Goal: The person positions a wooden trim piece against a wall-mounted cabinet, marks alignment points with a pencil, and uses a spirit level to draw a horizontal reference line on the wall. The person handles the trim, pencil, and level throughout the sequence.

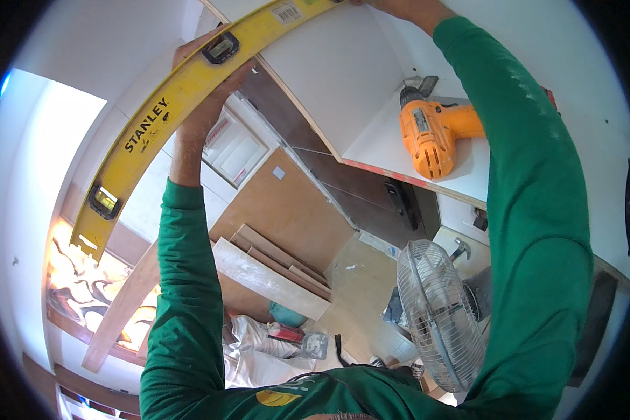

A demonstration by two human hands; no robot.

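My left hand (218,89) grips a long yellow spirit level (155,115), which runs at a slant from the middle left up to the top edge. Its fingers wrap round the level. My right hand (388,7), mostly cut off by the top edge, is at the level's upper end; its fingertips are hidden. An orange drill (430,143) lies on a white board shelf (372,147) beside my right forearm. The level crosses the front edge of the white cabinet (301,70) near the top.
Below are a metal fan (437,315), a hammer (460,248) beside it, several loose planks (269,280) leaning at a brown board (280,196), white sacks or cloths (259,364) and a dark door (329,175). A long wooden board (105,329) stands at the lower left.
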